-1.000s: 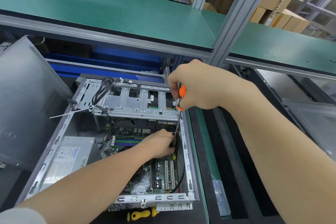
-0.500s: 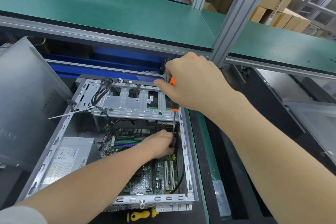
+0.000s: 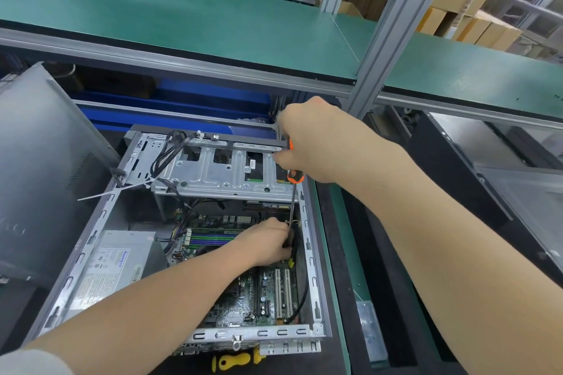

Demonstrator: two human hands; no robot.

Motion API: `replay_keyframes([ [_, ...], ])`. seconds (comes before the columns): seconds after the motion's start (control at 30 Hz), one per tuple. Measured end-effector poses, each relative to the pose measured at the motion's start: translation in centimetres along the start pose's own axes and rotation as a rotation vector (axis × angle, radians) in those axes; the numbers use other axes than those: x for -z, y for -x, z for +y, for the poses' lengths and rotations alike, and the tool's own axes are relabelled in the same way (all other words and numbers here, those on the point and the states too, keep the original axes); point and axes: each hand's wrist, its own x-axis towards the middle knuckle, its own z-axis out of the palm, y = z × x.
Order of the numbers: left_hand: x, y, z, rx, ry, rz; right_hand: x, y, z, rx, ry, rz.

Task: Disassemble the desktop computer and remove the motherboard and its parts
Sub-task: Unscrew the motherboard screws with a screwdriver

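Note:
The open desktop case (image 3: 310,256) lies on its side before me. Its green motherboard (image 3: 243,298) fills the floor, with the grey power supply (image 3: 115,262) to the left and a metal drive cage (image 3: 225,173) across the far end. My right hand (image 3: 316,140) grips the orange handle of a screwdriver (image 3: 293,192) held upright above the case's right side. The shaft runs down to my left hand (image 3: 268,240), whose curled fingers steady the shaft near its tip among black cables. The tip is hidden behind those fingers.
A yellow-handled tool (image 3: 234,359) lies in front of the case. The removed side panel (image 3: 39,167) leans at the left. A green shelf (image 3: 182,15) overhangs the bench, held by an aluminium post (image 3: 387,36). Another case (image 3: 502,186) sits at the right.
My right hand has turned on the screwdriver handle and shifted a little up and left. The left hand stays at the shaft's lower end.

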Motion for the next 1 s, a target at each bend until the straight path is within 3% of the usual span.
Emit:
replay_keyframes([
  [0.3,0.3,0.0,0.2,0.039,0.049,-0.002,2.1,1.1,0.3,0.219,0.036,-0.238],
  [0.47,0.4,0.1,0.4,0.046,0.048,-0.028,1.3,1.1,0.2,0.22,-0.037,-0.12],
  [0.67,0.6,0.2,0.5,0.049,0.086,-0.024,-0.1,1.0,-1.5,-0.037,0.069,0.236],
  [0.77,0.6,0.2,0.6,0.048,0.073,-0.026,-0.8,0.6,-1.5,-0.115,-0.025,0.204],
  [1.0,0.3,-0.2,0.4,0.037,0.017,-0.053,0.0,0.4,-0.7,0.035,-0.048,0.005],
])
